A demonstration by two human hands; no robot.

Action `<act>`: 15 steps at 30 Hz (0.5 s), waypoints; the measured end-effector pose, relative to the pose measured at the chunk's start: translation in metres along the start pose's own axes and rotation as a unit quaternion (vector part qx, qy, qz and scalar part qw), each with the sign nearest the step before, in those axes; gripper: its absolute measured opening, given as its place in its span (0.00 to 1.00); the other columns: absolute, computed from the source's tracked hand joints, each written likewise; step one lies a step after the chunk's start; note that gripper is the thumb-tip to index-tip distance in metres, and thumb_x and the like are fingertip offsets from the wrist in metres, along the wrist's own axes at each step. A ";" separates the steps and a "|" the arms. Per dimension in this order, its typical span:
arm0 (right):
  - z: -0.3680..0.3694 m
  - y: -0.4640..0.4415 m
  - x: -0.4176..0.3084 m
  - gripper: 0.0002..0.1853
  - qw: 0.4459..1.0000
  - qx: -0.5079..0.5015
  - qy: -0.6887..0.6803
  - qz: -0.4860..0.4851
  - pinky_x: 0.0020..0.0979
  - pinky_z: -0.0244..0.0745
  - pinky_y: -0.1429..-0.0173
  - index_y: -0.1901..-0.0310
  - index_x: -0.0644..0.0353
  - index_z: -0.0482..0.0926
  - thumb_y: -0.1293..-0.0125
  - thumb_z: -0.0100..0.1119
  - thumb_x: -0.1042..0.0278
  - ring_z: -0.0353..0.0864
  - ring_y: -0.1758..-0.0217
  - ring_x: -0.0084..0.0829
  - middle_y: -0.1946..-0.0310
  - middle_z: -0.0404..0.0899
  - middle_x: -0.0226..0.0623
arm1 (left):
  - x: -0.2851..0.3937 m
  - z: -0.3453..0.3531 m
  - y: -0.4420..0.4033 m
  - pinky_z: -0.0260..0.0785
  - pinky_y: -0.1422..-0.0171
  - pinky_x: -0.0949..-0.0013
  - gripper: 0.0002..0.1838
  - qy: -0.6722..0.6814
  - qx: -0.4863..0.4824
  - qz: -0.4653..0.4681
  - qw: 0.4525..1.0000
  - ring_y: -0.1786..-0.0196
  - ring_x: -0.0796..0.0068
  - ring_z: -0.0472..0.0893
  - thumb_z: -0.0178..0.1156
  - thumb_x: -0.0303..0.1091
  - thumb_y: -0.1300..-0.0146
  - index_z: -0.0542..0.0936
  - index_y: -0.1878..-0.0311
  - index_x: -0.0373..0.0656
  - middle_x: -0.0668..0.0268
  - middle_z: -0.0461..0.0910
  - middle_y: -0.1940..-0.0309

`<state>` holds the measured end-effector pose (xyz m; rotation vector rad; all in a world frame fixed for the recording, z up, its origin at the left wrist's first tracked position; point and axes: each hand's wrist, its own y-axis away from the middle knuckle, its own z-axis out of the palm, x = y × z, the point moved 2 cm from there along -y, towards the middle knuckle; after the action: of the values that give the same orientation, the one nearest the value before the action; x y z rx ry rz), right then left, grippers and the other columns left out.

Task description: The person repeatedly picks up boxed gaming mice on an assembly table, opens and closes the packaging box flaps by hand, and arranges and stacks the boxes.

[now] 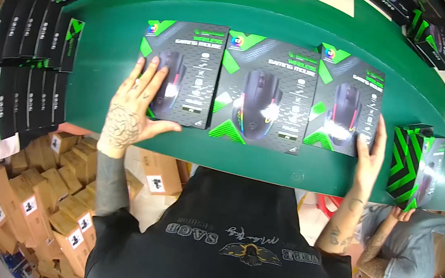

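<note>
Three black and green gaming mouse boxes lie face up in a row on the green table (pixel 219 159). My left hand (pixel 135 100) rests on the left box (pixel 192 74), fingers spread over its left side and thumb stretched out below it. Nothing touches the middle box (pixel 266 96) except its neighbours, which sit close on both sides. At the right box (pixel 348 101), my right hand (pixel 371 156) is against the lower right edge, its thumb on the front face and its fingers along the side.
Stacked boxes (pixel 22 95) stand at the table's left end, with more along the far edge. On the right, a co-worker's hand (pixel 401 214) touches an upright box (pixel 414 167); their other arm reaches toward boxes farther back. Brown cartons (pixel 55 193) lie below on the left.
</note>
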<state>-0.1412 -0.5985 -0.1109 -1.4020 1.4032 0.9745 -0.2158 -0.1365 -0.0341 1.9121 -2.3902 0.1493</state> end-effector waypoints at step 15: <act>-0.003 -0.003 0.019 0.31 0.997 0.025 -0.064 0.047 0.30 0.58 0.29 0.31 0.66 0.64 0.34 0.60 0.69 0.68 0.35 0.29 0.36 0.69 0.39 | -0.060 0.116 0.147 0.70 0.37 0.61 0.29 0.285 0.392 -0.142 0.863 0.46 0.59 0.79 0.45 0.46 0.28 0.72 0.42 0.24 0.49 0.78 0.47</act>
<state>-0.1381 -0.6073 -0.1279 -1.2247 1.3981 1.0630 -0.3455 -0.0608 -0.1609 2.0195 -1.7212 1.6157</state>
